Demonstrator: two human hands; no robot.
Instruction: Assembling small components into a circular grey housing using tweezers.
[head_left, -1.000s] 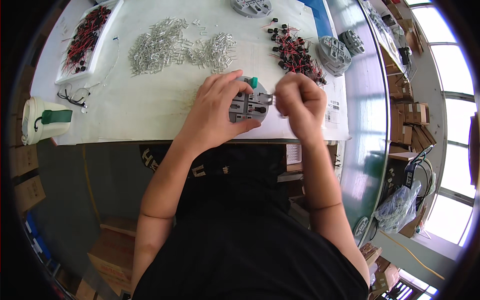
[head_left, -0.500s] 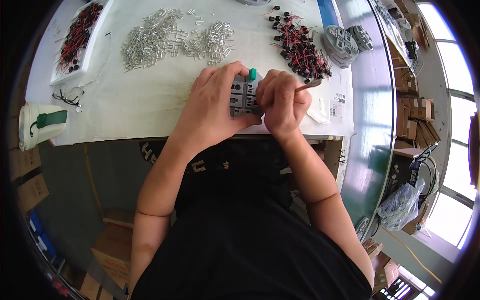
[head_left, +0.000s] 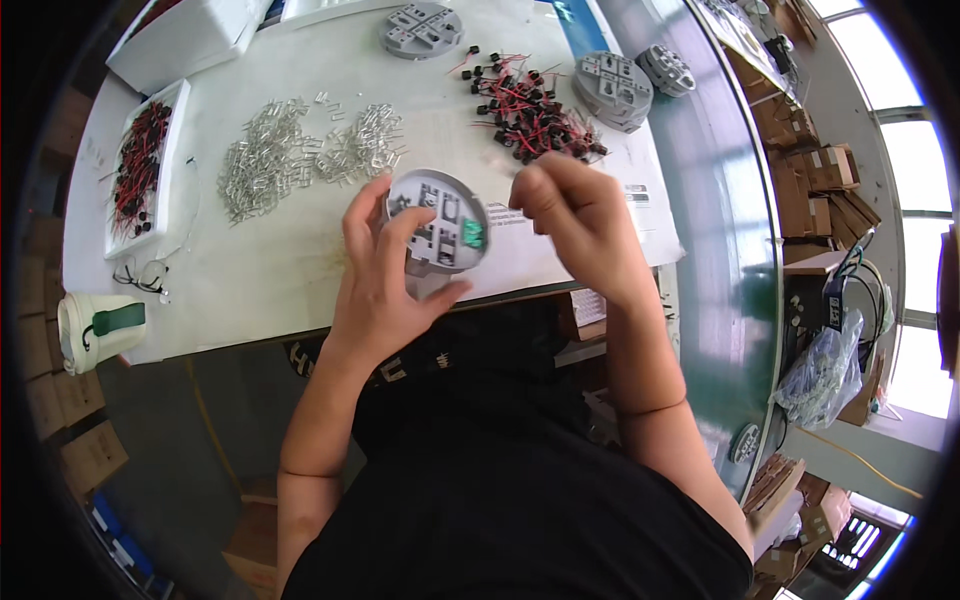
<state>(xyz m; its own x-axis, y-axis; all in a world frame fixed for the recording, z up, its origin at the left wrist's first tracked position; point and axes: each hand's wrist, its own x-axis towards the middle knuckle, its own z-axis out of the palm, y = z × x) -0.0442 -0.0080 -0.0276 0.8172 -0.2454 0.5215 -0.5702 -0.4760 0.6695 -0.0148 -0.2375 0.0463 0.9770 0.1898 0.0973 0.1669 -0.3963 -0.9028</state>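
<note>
1. a round grey plastic disc with moulded recesses and a small green insert point(head_left: 438, 222) is held above the near edge of the white worktable point(head_left: 300, 270), at about twelve o'clock from the person's chest.
2. the disc is gripped by the left hand point(head_left: 385, 285): the fingers are curled over its left rim and the thumb is pressed up against its lower edge, so the hand is clamped on the disc.
3. the right hand point(head_left: 578, 215) is raised at three o'clock of the disc, just beside it, with the fingertips pinched together; whether something small is held between them cannot be told, since the hand is blurred.
4. a loose heap of small silver metal clips point(head_left: 300, 155) is spread on the table at ten to eleven o'clock of the disc.
5. a pile of small black parts with red wires point(head_left: 525, 105) lies at one o'clock of the disc, near the right hand.
6. a stack of grey discs point(head_left: 612, 88) is seen at two o'clock, beyond that pile, and a single grey disc point(head_left: 422, 28) at twelve o'clock near the far edge.
7. a white tray of red-wired parts point(head_left: 140, 170) is placed at nine to ten o'clock, well apart from the hands.
8. a white cup with a green-marked lid point(head_left: 100, 325) stands at eight o'clock, by the table's near left corner.
</note>
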